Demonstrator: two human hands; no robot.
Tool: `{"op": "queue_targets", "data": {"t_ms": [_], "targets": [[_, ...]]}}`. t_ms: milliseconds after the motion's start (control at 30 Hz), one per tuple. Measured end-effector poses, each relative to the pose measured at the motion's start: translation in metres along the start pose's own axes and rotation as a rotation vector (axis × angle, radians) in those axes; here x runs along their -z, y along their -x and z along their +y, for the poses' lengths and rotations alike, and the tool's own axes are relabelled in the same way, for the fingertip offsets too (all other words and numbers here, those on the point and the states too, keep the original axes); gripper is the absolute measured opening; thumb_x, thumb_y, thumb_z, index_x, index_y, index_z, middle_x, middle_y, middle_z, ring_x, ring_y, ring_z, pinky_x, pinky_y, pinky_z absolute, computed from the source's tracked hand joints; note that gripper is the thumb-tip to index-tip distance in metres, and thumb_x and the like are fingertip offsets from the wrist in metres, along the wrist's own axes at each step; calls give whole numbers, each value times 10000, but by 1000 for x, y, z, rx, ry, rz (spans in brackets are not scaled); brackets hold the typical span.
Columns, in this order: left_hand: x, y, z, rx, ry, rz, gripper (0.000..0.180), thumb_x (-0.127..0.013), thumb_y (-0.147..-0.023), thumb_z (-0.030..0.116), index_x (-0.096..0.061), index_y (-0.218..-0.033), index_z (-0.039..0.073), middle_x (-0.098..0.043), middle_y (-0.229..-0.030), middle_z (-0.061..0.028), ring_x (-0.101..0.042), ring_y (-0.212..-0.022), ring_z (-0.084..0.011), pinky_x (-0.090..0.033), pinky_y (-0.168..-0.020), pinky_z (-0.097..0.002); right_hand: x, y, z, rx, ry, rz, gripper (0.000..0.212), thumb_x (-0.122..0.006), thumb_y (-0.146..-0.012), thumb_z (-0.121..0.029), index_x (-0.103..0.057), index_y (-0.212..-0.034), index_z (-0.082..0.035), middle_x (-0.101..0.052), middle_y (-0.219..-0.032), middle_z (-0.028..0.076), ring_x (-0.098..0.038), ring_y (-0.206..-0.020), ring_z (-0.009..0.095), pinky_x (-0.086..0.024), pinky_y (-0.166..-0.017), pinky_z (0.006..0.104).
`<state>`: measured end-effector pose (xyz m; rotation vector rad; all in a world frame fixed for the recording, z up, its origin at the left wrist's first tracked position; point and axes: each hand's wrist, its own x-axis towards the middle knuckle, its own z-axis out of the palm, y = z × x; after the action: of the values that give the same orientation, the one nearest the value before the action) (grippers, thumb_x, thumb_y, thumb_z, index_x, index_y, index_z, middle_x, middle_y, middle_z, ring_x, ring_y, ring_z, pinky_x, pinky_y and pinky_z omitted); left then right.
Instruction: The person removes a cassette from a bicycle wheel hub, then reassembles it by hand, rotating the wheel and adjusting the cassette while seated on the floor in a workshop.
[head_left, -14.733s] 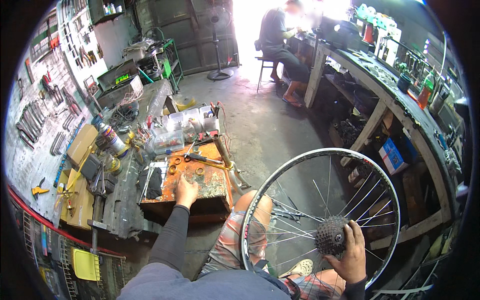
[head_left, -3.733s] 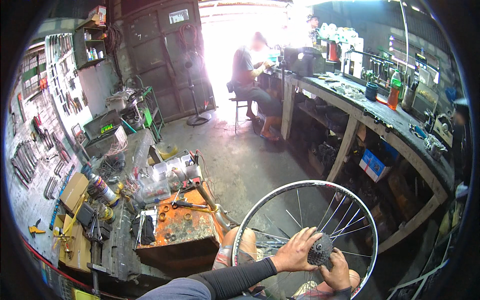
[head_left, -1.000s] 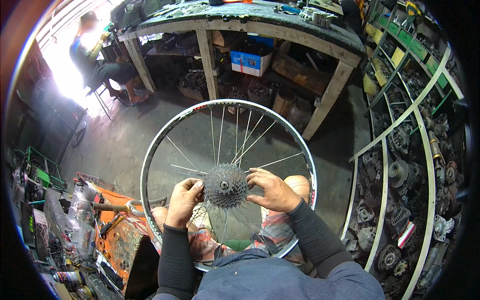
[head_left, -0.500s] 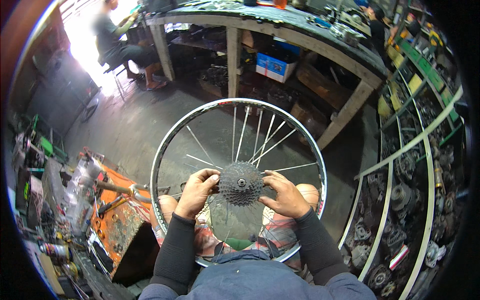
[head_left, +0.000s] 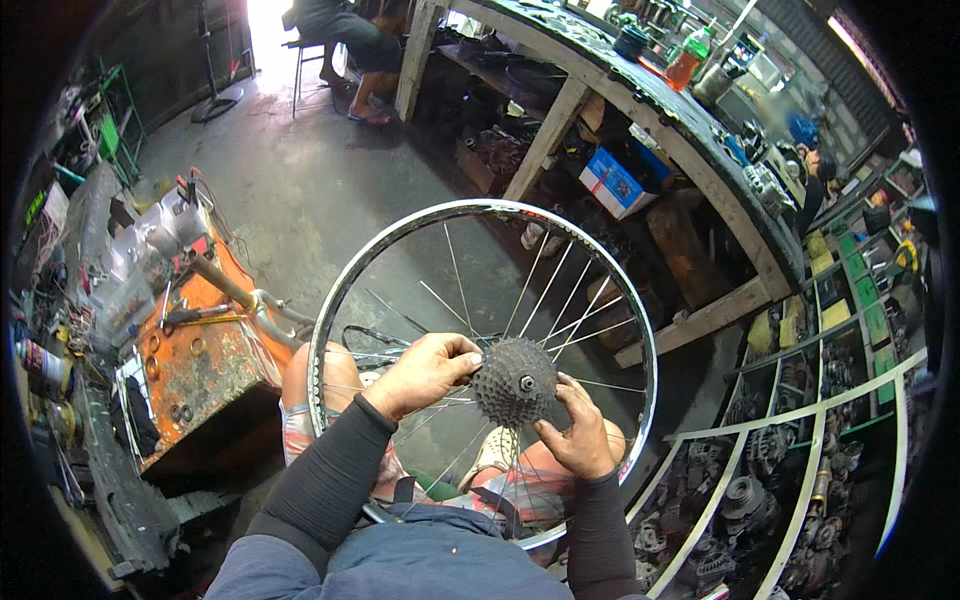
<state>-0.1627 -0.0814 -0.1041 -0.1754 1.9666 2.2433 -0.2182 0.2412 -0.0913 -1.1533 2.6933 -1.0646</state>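
Observation:
A bicycle wheel [head_left: 341, 271] with a pale rim and thin spokes rests over my lap, tilted toward me. At its middle sits a dark, greasy cassette [head_left: 510, 400] of stacked toothed sprockets, hiding the hub behind it. My left hand [head_left: 430, 372] pinches the cassette's upper left edge between thumb and fingers. On the opposite edge, the thumb and curled fingers of my right hand [head_left: 580, 432] grip the sprocket teeth. Dark sleeves cover both forearms.
To the left stands an orange, stained stand [head_left: 212, 370] with tools and rings on it; a metal tube frame [head_left: 225, 283] juts from it. A workbench [head_left: 720, 190] runs along the far right. Shelves of metal parts [head_left: 745, 500] are close at right. Another person sits far back.
My view has turned, so the bench and shelves appear rotated. The cassette shows slightly farther right and lower. Both hands keep hold of its edges.

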Motion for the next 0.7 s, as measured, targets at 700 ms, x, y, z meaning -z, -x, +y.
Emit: {"op": "queue_targets", "data": {"t_ms": [700], "targets": [[-8, -8, 1, 19, -163, 223, 372, -672, -1211, 302, -741, -1104, -47, -737, -900, -49, -694, -785, -127, -586, -721, -328, -4, 1, -9, -5, 2, 29, 543, -933, -887, -219, -744, -1315, 55, -763, -1397, 284, -619, -1520, 476, -512, -1251, 527]]}}
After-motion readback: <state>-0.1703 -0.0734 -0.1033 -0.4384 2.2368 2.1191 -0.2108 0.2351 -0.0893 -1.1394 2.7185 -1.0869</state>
